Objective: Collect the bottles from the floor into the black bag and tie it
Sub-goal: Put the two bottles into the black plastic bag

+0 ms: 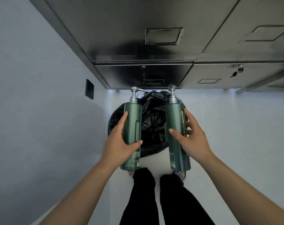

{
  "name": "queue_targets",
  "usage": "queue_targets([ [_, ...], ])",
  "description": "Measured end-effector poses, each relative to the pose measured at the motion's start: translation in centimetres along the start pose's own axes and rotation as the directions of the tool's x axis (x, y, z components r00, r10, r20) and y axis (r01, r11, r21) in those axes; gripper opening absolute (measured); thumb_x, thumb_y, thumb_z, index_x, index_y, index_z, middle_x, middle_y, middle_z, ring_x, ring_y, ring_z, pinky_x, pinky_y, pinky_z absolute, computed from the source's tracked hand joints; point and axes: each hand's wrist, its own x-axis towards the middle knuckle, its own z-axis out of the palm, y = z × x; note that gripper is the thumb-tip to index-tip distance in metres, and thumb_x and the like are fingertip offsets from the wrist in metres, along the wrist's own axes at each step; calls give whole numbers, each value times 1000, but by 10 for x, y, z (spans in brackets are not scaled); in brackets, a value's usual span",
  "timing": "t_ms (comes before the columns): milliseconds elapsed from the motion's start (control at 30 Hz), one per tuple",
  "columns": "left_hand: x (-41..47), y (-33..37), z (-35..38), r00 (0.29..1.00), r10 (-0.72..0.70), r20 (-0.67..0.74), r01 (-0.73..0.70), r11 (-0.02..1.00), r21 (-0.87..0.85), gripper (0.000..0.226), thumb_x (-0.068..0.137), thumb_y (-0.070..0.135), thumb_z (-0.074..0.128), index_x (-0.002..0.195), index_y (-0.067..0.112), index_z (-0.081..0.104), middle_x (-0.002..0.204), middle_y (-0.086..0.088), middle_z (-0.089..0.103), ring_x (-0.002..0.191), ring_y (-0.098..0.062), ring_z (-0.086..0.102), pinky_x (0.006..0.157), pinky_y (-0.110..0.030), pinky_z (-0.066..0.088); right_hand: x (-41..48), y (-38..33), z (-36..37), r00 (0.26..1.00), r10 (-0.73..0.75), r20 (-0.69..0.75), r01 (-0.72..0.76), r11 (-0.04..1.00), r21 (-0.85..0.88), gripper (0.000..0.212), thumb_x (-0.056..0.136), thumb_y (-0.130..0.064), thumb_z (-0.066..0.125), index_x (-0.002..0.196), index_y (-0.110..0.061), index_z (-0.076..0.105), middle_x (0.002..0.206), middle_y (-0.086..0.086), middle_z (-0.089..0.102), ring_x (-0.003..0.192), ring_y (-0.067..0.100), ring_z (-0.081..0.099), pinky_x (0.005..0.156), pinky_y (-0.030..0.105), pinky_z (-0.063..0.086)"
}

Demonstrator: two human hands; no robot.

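From the head camera, you are holding two green pump bottles upright over the floor (235, 127). Your left grip (120, 143) is curling round the left bottle (133, 124), thumb across its front. Your right grip (193, 137) is wrapping round the right bottle (175, 117) in the same way. The black bag (152, 120) is sitting open on the floor between and behind both bottles, just before the metal cabinet (138, 38). Your black trousers (143, 192) are showing below.
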Motion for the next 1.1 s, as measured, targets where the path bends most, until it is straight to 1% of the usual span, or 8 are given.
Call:
queue_targets([
  [67,19,-21,12,1000,2,31,-3,1000,7,105,67,30,82,139,59,11,146,12,40,131,-11,43,105,-45,43,16,23,15,1000,22,-18,-22,1000,9,78,74,-38,74,135,-54,26,94,-38,47,92,-8,53,66,1,39],
  [200,55,-75,51,998,-39,46,39,999,1,104,67,29,82,138,59,12,142,11,43,128,-11,46,104,-45,44,55,78,43,998,53,-44,-52,998,24,79,76,-39,73,136,-54,24,97,-38,47,100,-1,54,70,4,39],
  [367,102,-147,114,997,-68,46,67,998,23,105,68,26,82,142,52,13,141,9,45,125,-11,48,104,-44,44,102,159,76,996,59,-61,-57,998,36,78,77,-36,73,137,-51,26,95,-39,47,93,-16,51,62,-2,40],
  [567,166,-238,192,997,-52,50,49,998,44,106,69,28,82,144,48,10,144,8,42,129,-11,44,107,-42,40,164,263,122,997,62,-38,-61,997,43,79,76,-36,74,138,-50,27,90,-41,47,93,-13,53,70,-1,39],
  [800,240,-341,275,999,-28,29,25,996,90,107,69,29,81,147,43,9,147,8,37,128,-4,38,102,-26,35,246,372,179,999,34,-1,-34,999,-22,82,79,-35,71,145,-37,23,109,-17,48,81,-17,49,62,-5,37],
  [967,278,-385,307,999,-33,11,32,994,108,105,69,31,81,146,45,10,144,7,39,121,-1,38,96,-23,35,289,419,206,999,28,-23,-29,999,-32,82,79,-40,70,144,-40,20,110,-16,46,80,-19,49,57,-3,35],
  [1033,289,-395,312,1000,-30,9,29,992,125,105,68,31,81,145,46,11,145,6,39,128,-10,42,101,-29,39,300,430,213,999,36,-28,-37,999,-32,81,79,-43,69,143,-43,19,121,-12,49,90,-11,48,61,0,34],
  [1100,297,-401,315,1000,-22,10,20,990,140,105,68,29,81,145,45,11,145,7,40,130,-13,41,105,-36,41,308,436,219,998,36,-47,-37,999,-21,80,80,-44,68,143,-42,20,136,-5,47,108,0,44,76,8,38],
])
